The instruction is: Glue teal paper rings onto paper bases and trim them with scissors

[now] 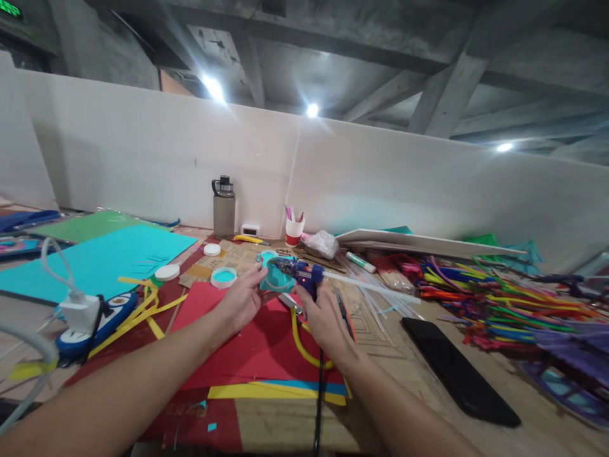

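Note:
My right hand (323,314) is wrapped round the handle of a blue glue gun (308,274), with a long clear glue stick (366,285) coming out of its back end. The gun's nozzle points left, over a round white-rimmed piece with turquoise (277,278). My left hand (245,299) grips that piece by its left edge, above red sheets (228,346). A similar round piece with a turquoise middle (223,277) lies just left of it. The gun's tip and the near part of the piece overlap, so contact cannot be told.
A black phone (459,371) lies at the right, near colourful pipe cleaners (504,304). A bottle (224,212) and a paper cup (294,231) stand at the back. Turquoise sheet (104,260), yellow strips (150,308) and a power strip (109,320) are left. The gun's black cable (320,406) hangs towards the front.

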### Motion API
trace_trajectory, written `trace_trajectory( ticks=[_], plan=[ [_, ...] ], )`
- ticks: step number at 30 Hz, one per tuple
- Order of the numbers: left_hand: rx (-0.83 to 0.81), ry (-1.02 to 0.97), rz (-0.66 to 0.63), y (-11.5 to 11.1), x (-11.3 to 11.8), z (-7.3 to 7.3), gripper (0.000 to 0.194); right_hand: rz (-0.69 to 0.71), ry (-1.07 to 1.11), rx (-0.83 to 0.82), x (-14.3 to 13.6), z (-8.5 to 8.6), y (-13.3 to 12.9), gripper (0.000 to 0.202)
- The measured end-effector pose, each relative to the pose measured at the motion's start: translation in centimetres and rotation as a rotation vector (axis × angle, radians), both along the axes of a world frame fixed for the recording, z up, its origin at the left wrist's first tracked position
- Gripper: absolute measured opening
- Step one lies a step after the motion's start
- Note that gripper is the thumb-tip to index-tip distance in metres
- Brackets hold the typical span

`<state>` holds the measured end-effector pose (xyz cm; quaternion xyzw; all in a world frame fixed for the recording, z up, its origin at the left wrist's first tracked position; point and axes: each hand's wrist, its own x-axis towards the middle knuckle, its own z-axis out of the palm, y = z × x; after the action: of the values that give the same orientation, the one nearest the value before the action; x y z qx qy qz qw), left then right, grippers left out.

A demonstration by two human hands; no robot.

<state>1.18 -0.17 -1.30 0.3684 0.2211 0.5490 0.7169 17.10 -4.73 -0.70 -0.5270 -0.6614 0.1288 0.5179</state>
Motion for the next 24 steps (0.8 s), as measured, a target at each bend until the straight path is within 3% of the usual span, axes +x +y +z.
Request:
trace_trajectory(
  ticks=[8, 20, 24],
  plan=[
    [0.031, -0.085, 0.003, 0.10, -0.02, -0.34, 0.023, -0.072, -0.037, -0.033, 0.12, 0.19, -0.15, 0.035],
    [0.047, -0.038, -0.003, -0.14, -0.14, -0.25, 0.034, -0.039, -0.003, 0.009, 0.76, -0.02, 0.09, 0.036],
    [-0.019, -0.047, -0.040, -0.08, -0.29, 0.06, 0.019, 0.039, -0.009, -0.007, 0.61, 0.53, -0.31, 0.033]
  ],
)
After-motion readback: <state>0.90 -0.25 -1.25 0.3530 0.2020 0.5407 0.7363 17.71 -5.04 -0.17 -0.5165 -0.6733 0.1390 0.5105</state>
